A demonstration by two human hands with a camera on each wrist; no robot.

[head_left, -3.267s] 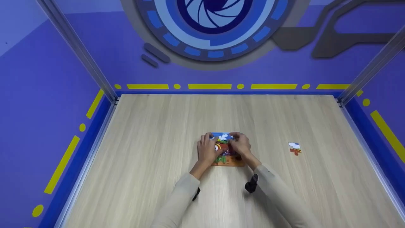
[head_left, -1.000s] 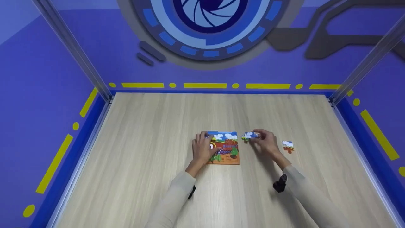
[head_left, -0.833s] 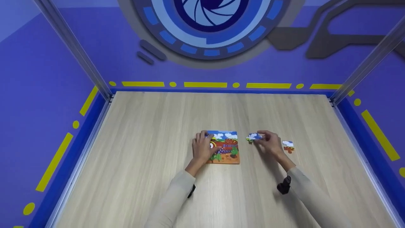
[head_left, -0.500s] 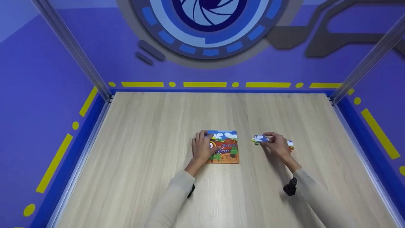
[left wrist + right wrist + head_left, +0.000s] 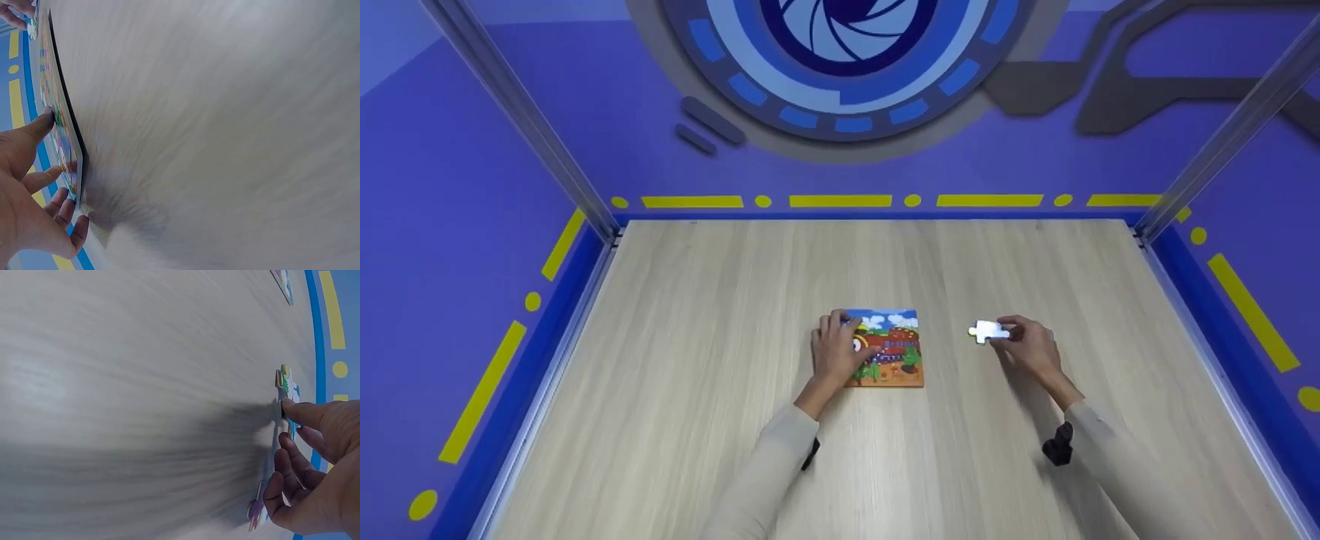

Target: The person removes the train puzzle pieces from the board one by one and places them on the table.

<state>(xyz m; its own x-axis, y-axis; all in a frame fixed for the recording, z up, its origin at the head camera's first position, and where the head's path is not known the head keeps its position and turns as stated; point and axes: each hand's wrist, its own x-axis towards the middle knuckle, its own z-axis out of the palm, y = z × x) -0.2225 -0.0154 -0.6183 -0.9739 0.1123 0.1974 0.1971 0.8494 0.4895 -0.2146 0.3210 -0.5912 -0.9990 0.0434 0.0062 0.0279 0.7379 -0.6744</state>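
Pale tabletop (image 5: 712,322) is bounded by purple walls (image 5: 472,187), its far edge well beyond both grips and its side edges well apart from them. At the left grip, the puzzle (image 5: 896,367) is pressed by the spread, relaxed left hand (image 5: 834,346), thumb on its face. Between the grips, a stretch of wood is seen. At the right grip, a piece (image 5: 987,331) is pinched narrowly between thumb and fingers of the right hand (image 5: 1035,351); whether wood is touched by it cannot be told.

Under the left grip, the puzzle's left part is hidden. The pinched piece's face is washed out by glare. Near the right grip, a loose piece (image 5: 257,511) is partly covered by curled fingers and hidden from the head view. Both sleeves (image 5: 765,465) are cut off below.
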